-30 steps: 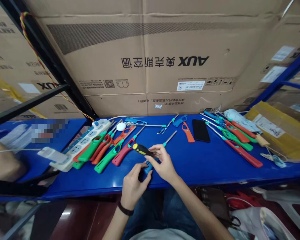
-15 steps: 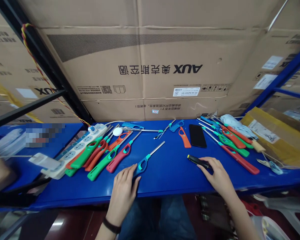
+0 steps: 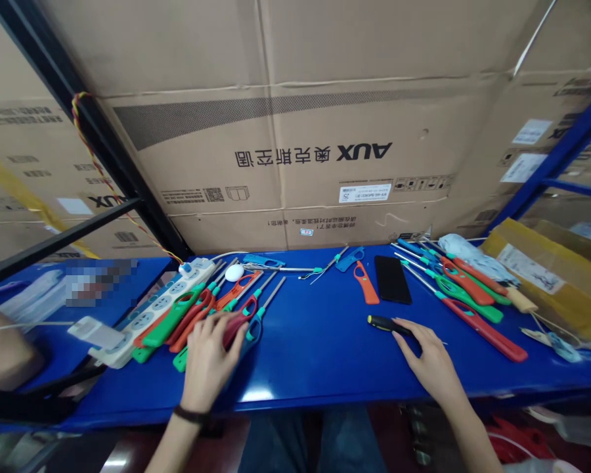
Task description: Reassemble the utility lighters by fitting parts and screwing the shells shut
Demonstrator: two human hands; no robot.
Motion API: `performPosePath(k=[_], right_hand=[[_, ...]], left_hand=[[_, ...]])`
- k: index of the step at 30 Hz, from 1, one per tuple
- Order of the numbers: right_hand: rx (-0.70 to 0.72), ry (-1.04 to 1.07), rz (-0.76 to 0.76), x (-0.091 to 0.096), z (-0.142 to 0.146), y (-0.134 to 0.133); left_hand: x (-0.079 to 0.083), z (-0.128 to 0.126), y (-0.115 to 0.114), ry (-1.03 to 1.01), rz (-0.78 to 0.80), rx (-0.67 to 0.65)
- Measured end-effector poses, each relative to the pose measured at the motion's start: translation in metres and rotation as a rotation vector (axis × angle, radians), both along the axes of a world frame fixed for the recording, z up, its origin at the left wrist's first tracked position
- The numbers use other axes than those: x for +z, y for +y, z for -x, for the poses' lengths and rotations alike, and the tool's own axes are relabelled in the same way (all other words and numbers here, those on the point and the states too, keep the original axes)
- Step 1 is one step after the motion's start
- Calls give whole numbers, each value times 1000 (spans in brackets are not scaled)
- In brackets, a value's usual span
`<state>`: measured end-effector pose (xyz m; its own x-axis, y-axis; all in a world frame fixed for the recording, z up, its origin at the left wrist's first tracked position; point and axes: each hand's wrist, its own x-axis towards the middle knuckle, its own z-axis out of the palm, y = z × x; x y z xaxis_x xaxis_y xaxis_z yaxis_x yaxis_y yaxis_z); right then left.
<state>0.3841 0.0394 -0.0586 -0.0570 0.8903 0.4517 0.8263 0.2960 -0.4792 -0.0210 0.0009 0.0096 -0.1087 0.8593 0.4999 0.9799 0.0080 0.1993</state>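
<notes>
My left hand (image 3: 209,351) is over the left row of long-nosed gas lighters. Its fingers and thumb are closed around the handle of a red lighter (image 3: 239,316). Just right of this one lies a blue lighter (image 3: 254,328), its handle partly hidden under my thumb. A green lighter (image 3: 180,361) shows to the left of the hand. In my right hand (image 3: 426,355) is a screwdriver (image 3: 387,323) with a black handle and a yellow end, pointing left; a bit of its thin shaft shows beyond the fingers.
A white power strip (image 3: 152,318) borders the left lighters. Behind stand a phone (image 3: 393,279), an orange handle half (image 3: 366,284), a blue handle piece (image 3: 349,259) and a white round object (image 3: 234,272). More lighters, including a red one (image 3: 492,332), and a yellow-taped box (image 3: 536,263) are right.
The blue lighter and my left hand have moved left, beside the red lighter. My left hand has shifted from the blue lighter to the red one. My right hand still holds the screwdriver.
</notes>
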Motion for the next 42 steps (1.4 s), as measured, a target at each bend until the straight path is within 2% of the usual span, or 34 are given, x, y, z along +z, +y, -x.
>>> performPosePath(k=[2, 4, 8, 11, 14, 18, 21, 23, 25, 27, 28, 30, 32, 34, 36, 39, 42], right_hand=[[5, 12, -1, 1, 1, 0], [7, 21, -8, 0, 1, 0], [-33, 17, -41, -1, 1, 0], [-82, 3, -59, -1, 2, -1], [-80, -39, -33, 1, 3, -2], [-42, -71, 36, 1, 3, -1], [-136, -84, 30, -3, 1, -1], [-282, -98, -31, -6, 0, -3], [-440, -95, -117, -7, 1, -4], [-534, -70, -190, -3, 4, -3], [-534, -50, -209, 1, 7, -1], [-415, -23, -197, 12, 18, 8], [-224, -18, -91, 25, 33, 23], [-131, -72, 44, 37, 50, 40], [-169, -187, 181, 46, 65, 57], [-186, -219, 218, 52, 79, 74], [-179, -234, 248, 53, 83, 74]], left_hand=[[19, 12, 26, 43, 130, 126], [32, 25, 56, 114, 384, 222], [37, 46, 105, 113, 580, 169], [33, 53, 118, 118, 649, 121], [32, 52, 115, 145, 618, 91], [38, 44, 100, 180, 453, 107], [45, 33, 86, 157, 375, 84], [47, 22, 75, 52, 412, -37], [45, 8, 64, -115, 515, -232], [41, -9, 54, -225, 622, -415], [37, -18, 50, -250, 678, -486], [28, -38, 44, -240, 746, -578], [19, -58, 41, -178, 710, -617], [11, -76, 40, -148, 607, -631], [5, -88, 38, -155, 528, -625], [-1, -99, 34, -204, 484, -644], [-8, -101, 27, -253, 479, -693]])
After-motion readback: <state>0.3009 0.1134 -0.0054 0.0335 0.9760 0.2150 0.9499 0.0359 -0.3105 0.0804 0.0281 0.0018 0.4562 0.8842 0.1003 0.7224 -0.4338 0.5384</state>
